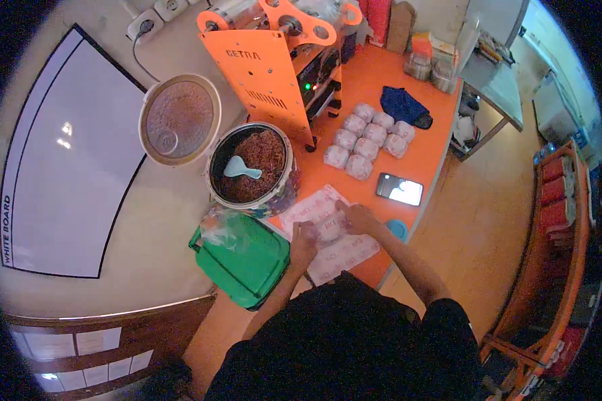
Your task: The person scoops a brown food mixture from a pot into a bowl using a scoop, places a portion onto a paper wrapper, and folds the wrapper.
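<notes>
On the orange table, my left hand (pixel 305 241) and my right hand (pixel 357 219) grip opposite sides of a small paper-wrapped bundle (pixel 330 228). The bundle lies on a sheet of white wrapping paper with red print (pixel 343 258), which spreads out beyond and in front of it. More of that paper shows past my fingers. Just left of the paper stands a rice cooker (pixel 293 188) with its lid (pixel 180 120) up. Brown rice (pixel 268 150) fills it, and a pale blue rice scoop (pixel 242 168) rests on top.
Several wrapped bundles (pixel 366 150) sit in rows beyond my right hand. A phone (pixel 400 189), a blue round lid (pixel 397 230) and a dark cloth (pixel 404 106) lie near the right edge. A green plastic bin (pixel 246 258) is at left, an orange machine (pixel 261 75) behind.
</notes>
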`<state>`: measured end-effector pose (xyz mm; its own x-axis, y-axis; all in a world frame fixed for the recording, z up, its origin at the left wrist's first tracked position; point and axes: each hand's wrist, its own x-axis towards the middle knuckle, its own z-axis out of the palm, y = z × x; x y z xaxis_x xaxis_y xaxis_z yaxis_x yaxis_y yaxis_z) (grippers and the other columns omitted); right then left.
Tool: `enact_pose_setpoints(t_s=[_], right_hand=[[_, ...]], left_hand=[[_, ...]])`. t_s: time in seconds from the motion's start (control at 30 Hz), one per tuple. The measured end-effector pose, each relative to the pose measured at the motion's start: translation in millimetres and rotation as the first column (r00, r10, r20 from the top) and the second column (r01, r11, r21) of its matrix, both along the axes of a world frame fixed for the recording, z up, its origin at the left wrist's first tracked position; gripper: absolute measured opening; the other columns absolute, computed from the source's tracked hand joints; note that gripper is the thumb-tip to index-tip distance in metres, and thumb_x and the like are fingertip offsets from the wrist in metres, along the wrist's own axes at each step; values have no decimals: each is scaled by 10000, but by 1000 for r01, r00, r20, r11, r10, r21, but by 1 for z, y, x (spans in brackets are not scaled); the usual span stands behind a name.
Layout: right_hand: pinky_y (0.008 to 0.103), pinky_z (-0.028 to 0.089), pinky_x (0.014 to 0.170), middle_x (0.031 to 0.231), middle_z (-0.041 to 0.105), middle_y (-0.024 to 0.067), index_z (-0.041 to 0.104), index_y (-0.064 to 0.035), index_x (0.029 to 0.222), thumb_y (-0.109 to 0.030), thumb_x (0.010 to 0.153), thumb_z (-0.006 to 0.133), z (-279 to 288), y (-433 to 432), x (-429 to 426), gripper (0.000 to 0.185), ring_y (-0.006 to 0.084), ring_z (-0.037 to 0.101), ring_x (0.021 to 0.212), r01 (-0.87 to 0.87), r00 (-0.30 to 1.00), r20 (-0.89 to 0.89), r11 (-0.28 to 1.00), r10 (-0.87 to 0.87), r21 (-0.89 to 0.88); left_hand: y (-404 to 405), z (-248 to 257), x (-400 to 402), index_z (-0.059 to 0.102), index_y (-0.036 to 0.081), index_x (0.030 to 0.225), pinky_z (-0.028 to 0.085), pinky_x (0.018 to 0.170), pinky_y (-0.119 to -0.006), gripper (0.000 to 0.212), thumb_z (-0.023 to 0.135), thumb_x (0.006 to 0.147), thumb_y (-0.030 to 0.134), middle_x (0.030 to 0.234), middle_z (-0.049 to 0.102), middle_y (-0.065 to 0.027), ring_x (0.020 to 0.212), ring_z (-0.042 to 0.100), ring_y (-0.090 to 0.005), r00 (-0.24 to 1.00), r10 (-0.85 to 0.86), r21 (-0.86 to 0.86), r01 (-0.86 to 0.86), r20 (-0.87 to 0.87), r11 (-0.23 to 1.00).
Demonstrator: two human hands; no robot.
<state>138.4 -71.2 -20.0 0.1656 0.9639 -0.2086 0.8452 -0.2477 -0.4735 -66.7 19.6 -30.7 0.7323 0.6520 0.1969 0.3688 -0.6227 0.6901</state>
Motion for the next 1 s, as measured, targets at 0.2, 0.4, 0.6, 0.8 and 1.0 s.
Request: enact_pose_setpoints(t_s=[0.2,0.4,0.6,0.8,1.0], right_hand=[[477,473,660,1138,518,155,543,-125,1094,-215,670,660,-24,24,-1,449,315,615,787,-263,855,515,805,-62,533],[430,484,651,855,611,125,631,-120,800,-163,705,593,2,57,-18,112,283,616,783,-313,856,410,947,315,-76],[432,491,627,751,585,144,606,-49,786,-144,705,551,-15,13,-13,137,313,602,747,-179,957,250,979,150,95],[423,475,737,873,574,170,603,24,946,-99,731,514,-36,-31,-30,263,327,578,843,-90,980,198,892,1,442],[441,393,916,1074,510,186,489,38,1186,-85,713,547,-16,-53,-36,492,343,491,1020,-62,990,138,886,-2,460]], left_hand=[[11,2,27,560,-20,943,456,773,-428,280,608,683,74,1094,472,-210,1002,475,-391,960,48,338,50,-275,940],[17,-5,35,556,7,901,464,751,-431,231,581,717,144,919,558,-171,848,568,-333,790,18,285,199,-613,937],[-15,-10,9,487,25,852,476,566,-439,162,556,732,110,865,538,-179,669,578,-328,932,20,185,51,-361,981],[-35,-30,-4,470,0,914,465,556,-455,156,523,778,54,894,497,-185,659,549,-359,990,47,175,-23,-136,984],[-70,-38,-15,358,-48,1255,350,913,-455,450,489,851,100,1140,429,-243,1065,419,-426,992,64,117,-50,-112,992]])
